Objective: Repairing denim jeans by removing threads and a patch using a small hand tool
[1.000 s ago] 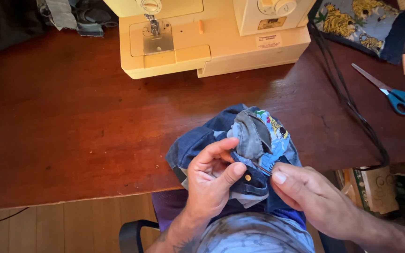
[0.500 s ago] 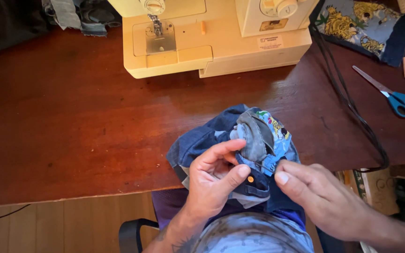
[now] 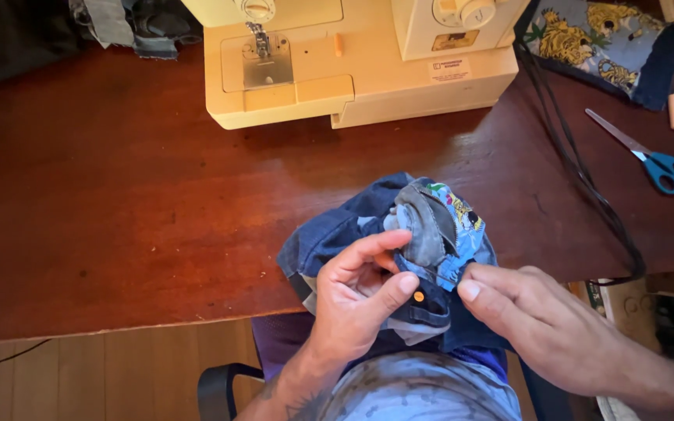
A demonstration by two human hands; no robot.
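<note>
1. While the left hand (image 3: 356,300) curls around the near edge of a bunched denim piece (image 3: 384,234), its thumb and fingers pinch the fabric just beside a small orange stud (image 3: 419,296), seemingly to keep that fold from slipping.
2. Closed in a pinch too, the right hand (image 3: 536,323) grips the bundle's right side, fingertips on the patterned lining (image 3: 462,226), so the cloth is held taut between both hands.
3. That bundle rests on the front edge of the wooden bench (image 3: 118,203), partly overhanging the person's lap, close enough to work on by touch.
4. Farther back stands a cream sewing machine (image 3: 352,62), its black cord (image 3: 579,171) trailing off the right side.
5. Blue-handled scissors (image 3: 649,160) lie well apart at right, near a tiger-print cloth (image 3: 602,43), both off to the side of the work.
</note>
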